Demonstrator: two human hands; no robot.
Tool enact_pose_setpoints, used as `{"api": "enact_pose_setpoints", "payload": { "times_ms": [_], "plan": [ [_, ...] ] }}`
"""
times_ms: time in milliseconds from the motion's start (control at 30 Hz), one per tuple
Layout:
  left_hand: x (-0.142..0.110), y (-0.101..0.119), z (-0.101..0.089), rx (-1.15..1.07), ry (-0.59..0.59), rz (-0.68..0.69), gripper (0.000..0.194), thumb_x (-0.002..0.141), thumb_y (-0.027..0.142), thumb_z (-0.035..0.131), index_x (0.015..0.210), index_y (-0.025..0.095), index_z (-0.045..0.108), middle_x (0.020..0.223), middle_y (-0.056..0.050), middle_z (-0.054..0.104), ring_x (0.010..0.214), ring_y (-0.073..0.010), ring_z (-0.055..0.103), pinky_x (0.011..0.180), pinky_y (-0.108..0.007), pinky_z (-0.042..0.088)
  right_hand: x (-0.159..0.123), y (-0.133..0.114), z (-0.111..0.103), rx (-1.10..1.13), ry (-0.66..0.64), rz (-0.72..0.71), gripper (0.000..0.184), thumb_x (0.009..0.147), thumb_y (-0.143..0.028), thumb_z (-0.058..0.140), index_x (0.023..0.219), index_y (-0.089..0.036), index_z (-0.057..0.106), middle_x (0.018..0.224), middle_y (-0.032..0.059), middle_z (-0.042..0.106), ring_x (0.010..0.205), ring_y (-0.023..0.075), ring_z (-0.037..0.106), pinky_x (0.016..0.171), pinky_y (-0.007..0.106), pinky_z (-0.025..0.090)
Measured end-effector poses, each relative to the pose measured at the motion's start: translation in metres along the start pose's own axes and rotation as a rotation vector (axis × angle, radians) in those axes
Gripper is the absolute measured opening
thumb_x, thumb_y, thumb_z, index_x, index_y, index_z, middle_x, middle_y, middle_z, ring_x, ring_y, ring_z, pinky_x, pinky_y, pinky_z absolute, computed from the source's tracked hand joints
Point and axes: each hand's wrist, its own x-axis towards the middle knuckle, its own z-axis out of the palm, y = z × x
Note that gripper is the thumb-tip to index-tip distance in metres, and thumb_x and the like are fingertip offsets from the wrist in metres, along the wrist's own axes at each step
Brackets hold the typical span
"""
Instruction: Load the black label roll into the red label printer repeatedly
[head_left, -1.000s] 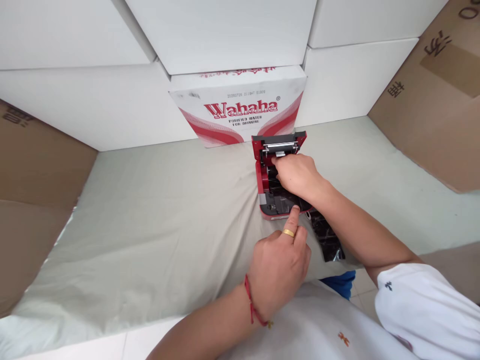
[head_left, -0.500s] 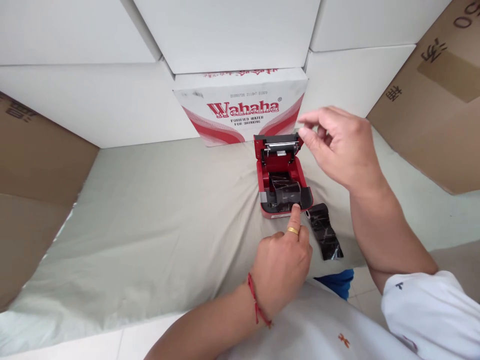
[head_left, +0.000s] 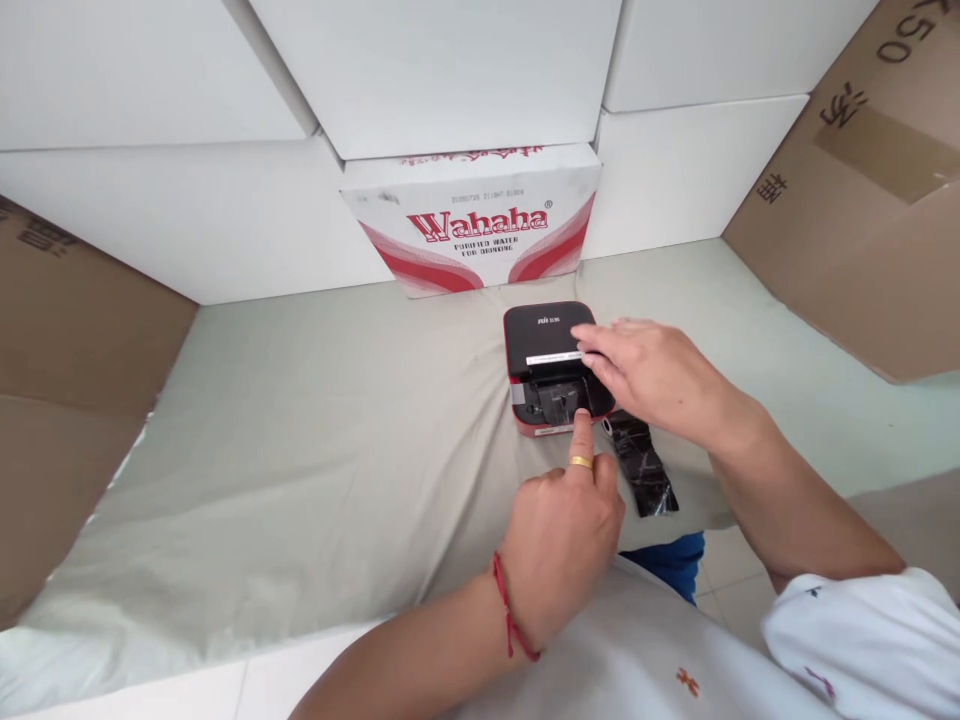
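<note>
A small red-and-black label printer (head_left: 547, 330) stands on the cloth with its black lid down. A strip of shiny black film (head_left: 561, 402) lies over its front ledge. The outstretched index finger of my left hand (head_left: 566, 520) presses the film there, while its other fingers curl under. My right hand (head_left: 652, 380) rests at the lid's right side, fingers extended and holding nothing, slightly blurred. Just right of the printer lies a second roll of black film (head_left: 643, 465), partly unrolled, its upper edge close under my right hand.
Behind the printer a white-and-red Wahaha water carton (head_left: 480, 230) stands against stacked white boxes (head_left: 450, 70). Brown cardboard boxes flank the surface on the left (head_left: 82, 400) and right (head_left: 847, 230). A wrinkled grey-green cloth (head_left: 300, 450) covers the surface.
The printer's lid has swung down from raised to closed, hiding the roll inside. My right hand has moved down and forward with it, its fingers straighter. My left index finger stays on the film.
</note>
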Motion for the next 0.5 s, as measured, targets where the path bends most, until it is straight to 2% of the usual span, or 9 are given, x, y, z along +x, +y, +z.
{"api": "enact_pose_setpoints", "payload": {
  "times_ms": [133, 200, 267, 333, 433, 500],
  "plan": [
    [0.000, -0.001, -0.001, 0.025, 0.044, 0.003, 0.005, 0.091, 0.014, 0.063, 0.090, 0.016, 0.067, 0.155, -0.027, 0.060, 0.044, -0.0186, 0.069, 0.037, -0.032, 0.047, -0.008, -0.006, 0.003, -0.079, -0.124, -0.026, 0.032, 0.103, -0.008, 0.047, 0.121, -0.011, 0.074, 0.103, 0.0145, 0.082, 0.109, 0.0276, 0.076, 0.114, 0.039, 0.048],
    [0.000, -0.001, 0.000, 0.027, 0.069, -0.002, 0.005, 0.091, 0.015, 0.062, 0.088, 0.017, 0.066, 0.154, -0.027, 0.062, 0.043, -0.0185, 0.068, 0.037, -0.032, 0.046, -0.006, -0.010, 0.001, -0.116, -0.161, -0.026, 0.030, 0.101, -0.006, 0.049, 0.116, -0.010, 0.074, 0.103, 0.0154, 0.082, 0.109, 0.0279, 0.076, 0.115, 0.038, 0.047],
    [0.000, -0.001, 0.002, 0.011, 0.080, -0.009, 0.007, 0.092, 0.016, 0.061, 0.088, 0.018, 0.065, 0.153, -0.026, 0.063, 0.042, -0.0185, 0.067, 0.036, -0.033, 0.045, -0.005, -0.014, -0.002, -0.144, -0.201, -0.016, 0.029, 0.098, -0.005, 0.051, 0.115, -0.011, 0.073, 0.108, 0.0172, 0.082, 0.110, 0.0292, 0.076, 0.107, 0.038, 0.052],
    [0.000, -0.001, 0.004, -0.009, 0.087, -0.017, 0.009, 0.093, 0.015, 0.059, 0.088, 0.018, 0.065, 0.154, -0.025, 0.063, 0.042, -0.0182, 0.067, 0.037, -0.033, 0.044, -0.004, -0.018, -0.004, -0.172, -0.244, -0.008, 0.028, 0.097, -0.006, 0.051, 0.115, -0.011, 0.073, 0.110, 0.0175, 0.082, 0.108, 0.0309, 0.076, 0.092, 0.038, 0.055],
    [0.001, -0.002, 0.004, -0.035, 0.094, -0.018, 0.010, 0.093, 0.014, 0.058, 0.087, 0.019, 0.064, 0.153, -0.024, 0.064, 0.043, -0.0181, 0.066, 0.037, -0.033, 0.043, -0.003, -0.022, -0.006, -0.210, -0.282, -0.009, 0.028, 0.097, -0.007, 0.051, 0.115, -0.011, 0.072, 0.106, 0.0154, 0.082, 0.100, 0.0316, 0.077, 0.073, 0.038, 0.050],
    [0.002, -0.003, 0.003, -0.054, 0.088, -0.022, 0.009, 0.092, 0.014, 0.059, 0.088, 0.019, 0.065, 0.153, -0.023, 0.064, 0.043, -0.0175, 0.066, 0.037, -0.033, 0.042, -0.003, -0.023, -0.006, -0.218, -0.290, -0.009, 0.027, 0.096, -0.008, 0.051, 0.113, -0.011, 0.071, 0.104, 0.0150, 0.081, 0.097, 0.0310, 0.077, 0.068, 0.037, 0.047]
  ]
}}
